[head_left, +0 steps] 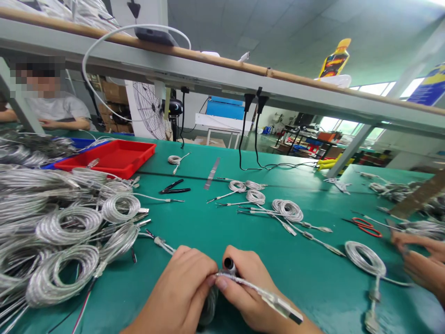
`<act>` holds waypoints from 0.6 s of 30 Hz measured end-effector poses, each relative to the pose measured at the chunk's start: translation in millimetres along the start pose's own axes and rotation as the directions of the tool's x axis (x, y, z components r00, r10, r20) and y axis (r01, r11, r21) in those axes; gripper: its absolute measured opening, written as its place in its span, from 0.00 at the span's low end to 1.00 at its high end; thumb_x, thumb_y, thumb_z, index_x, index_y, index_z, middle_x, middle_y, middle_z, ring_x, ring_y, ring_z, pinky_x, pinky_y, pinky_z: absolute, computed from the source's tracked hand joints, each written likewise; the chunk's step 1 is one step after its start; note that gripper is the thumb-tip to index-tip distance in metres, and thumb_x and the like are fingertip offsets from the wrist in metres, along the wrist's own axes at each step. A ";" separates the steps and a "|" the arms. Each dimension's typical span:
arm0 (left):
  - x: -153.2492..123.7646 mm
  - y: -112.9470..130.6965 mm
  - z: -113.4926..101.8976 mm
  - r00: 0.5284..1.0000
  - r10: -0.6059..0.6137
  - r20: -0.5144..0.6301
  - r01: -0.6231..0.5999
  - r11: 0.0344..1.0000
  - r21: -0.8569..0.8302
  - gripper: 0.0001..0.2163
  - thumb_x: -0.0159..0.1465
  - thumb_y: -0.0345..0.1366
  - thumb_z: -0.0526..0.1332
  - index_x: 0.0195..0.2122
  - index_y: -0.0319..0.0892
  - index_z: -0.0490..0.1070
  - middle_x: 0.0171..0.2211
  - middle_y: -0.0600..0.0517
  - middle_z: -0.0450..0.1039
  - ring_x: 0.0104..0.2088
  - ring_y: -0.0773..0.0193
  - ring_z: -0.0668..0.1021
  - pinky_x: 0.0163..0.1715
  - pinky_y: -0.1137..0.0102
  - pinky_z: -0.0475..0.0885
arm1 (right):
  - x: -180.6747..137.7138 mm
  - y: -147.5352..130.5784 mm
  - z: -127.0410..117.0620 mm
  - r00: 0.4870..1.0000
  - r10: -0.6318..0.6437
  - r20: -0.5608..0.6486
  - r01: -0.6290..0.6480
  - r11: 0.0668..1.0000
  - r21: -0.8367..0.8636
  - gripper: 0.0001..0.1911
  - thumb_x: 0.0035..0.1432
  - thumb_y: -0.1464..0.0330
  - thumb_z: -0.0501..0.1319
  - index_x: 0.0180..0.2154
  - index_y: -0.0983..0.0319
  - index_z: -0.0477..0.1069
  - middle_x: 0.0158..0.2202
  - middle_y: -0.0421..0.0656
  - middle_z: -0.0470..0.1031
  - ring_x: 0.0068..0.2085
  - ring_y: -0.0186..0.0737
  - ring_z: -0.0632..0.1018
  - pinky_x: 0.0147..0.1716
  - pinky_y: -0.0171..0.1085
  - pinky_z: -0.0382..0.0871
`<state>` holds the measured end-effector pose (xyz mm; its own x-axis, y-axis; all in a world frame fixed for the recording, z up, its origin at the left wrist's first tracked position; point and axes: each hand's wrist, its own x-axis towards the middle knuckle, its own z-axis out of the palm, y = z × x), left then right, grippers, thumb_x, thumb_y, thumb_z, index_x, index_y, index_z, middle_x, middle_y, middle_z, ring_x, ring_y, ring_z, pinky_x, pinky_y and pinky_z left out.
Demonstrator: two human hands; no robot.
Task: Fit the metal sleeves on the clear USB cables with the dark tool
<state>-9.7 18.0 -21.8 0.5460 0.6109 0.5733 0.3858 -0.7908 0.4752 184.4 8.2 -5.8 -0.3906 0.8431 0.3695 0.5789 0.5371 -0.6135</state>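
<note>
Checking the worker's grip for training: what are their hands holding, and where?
A clear cable, pinched between the left hand and right hand, some way behind its plug.

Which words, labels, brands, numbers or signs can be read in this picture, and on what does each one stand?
No text can be read.
The blue-and-yellow wall banner: printing too blurred to read.
The tall yellow-and-orange display board: no legible words.
The metal plug of the clear braided cable between the left hand and right hand: no readable marking.
</note>
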 end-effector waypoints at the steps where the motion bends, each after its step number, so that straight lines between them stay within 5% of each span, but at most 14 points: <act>1: 0.2 0.3 0.3 1.000 0.001 0.007 -0.001 1.000 0.006 0.11 0.75 0.30 0.47 0.37 0.45 0.65 0.31 0.53 0.72 0.32 0.61 0.72 0.35 0.67 0.65 | -0.2 -0.7 -0.5 1.000 -0.007 -0.004 0.007 1.000 -0.016 0.25 0.72 0.49 0.48 0.28 0.58 0.57 0.23 0.35 0.62 0.25 0.36 0.64 0.27 0.35 0.53; 5: 0.4 1.5 1.1 1.000 -0.010 0.020 0.010 1.000 0.006 0.12 0.76 0.31 0.46 0.36 0.44 0.65 0.31 0.53 0.72 0.32 0.60 0.72 0.35 0.67 0.65 | -0.1 -1.0 -2.8 1.000 -0.031 0.002 0.031 1.000 -0.007 0.24 0.72 0.51 0.49 0.28 0.58 0.57 0.23 0.35 0.62 0.25 0.35 0.63 0.27 0.35 0.52; 11: 0.7 1.6 -1.7 1.000 -0.005 0.003 0.005 0.998 -0.058 0.12 0.76 0.32 0.47 0.36 0.45 0.65 0.30 0.55 0.71 0.32 0.62 0.72 0.34 0.68 0.65 | 4.1 4.5 1.1 0.997 -0.035 0.064 0.034 0.999 0.021 0.31 0.62 0.37 0.51 0.28 0.58 0.58 0.23 0.34 0.61 0.24 0.34 0.60 0.25 0.34 0.49; 18: -0.5 3.0 -3.9 0.998 -0.023 0.063 0.026 0.998 -0.057 0.12 0.73 0.28 0.47 0.35 0.45 0.66 0.30 0.53 0.72 0.31 0.61 0.71 0.34 0.67 0.65 | 3.6 3.3 -0.3 0.991 -0.033 0.130 0.036 0.999 -0.016 0.27 0.67 0.44 0.52 0.29 0.58 0.59 0.24 0.35 0.64 0.25 0.35 0.64 0.27 0.35 0.49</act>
<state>-11.7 15.5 -18.0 0.5829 0.6251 0.5191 0.3568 -0.7709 0.5276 185.1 13.0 -6.3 -0.4993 0.8144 0.2958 0.5762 0.5670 -0.5886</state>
